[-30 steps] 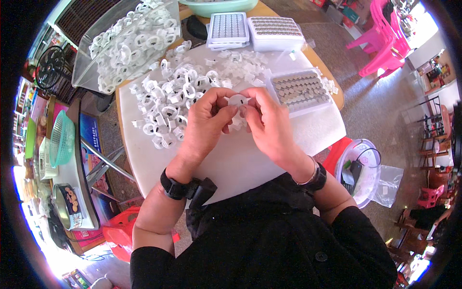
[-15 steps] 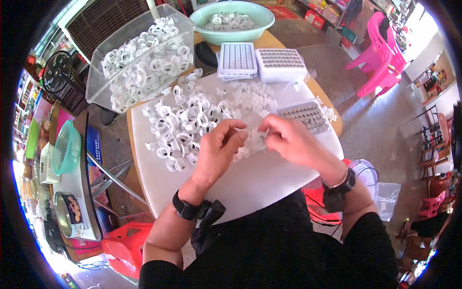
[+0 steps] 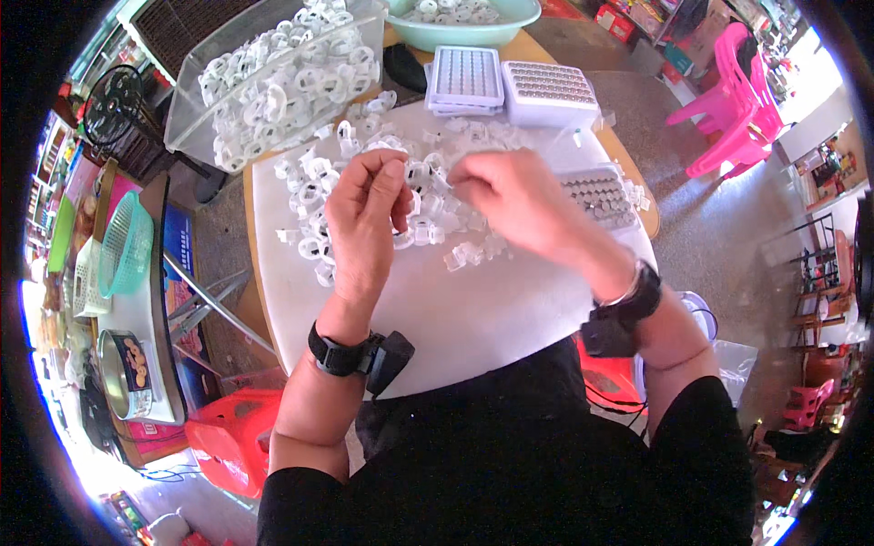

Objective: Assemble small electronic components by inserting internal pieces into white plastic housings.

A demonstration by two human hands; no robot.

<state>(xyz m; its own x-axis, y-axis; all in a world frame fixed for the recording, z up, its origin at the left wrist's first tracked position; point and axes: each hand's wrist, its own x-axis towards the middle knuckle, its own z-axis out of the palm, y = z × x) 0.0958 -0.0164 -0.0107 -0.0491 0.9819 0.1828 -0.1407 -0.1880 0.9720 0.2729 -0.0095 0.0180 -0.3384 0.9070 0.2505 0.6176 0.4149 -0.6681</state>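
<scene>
White table (image 3: 473,318), centre. Heap of clear plastic rings (image 3: 319,196) on its far left. Left hand (image 3: 364,223) curled over the heap, fingertips pinching one ring. Right hand (image 3: 519,205) beside it, fingers pinched narrow; contents not discernible.

Piece in left hand: small clear plastic ring-shaped part (image 3: 407,238), pinched at the fingertips, frame centre.
Heap: loose white translucent plastic ring parts (image 3: 319,196), spread across the white tabletop, centre-left to upper centre.
</scene>
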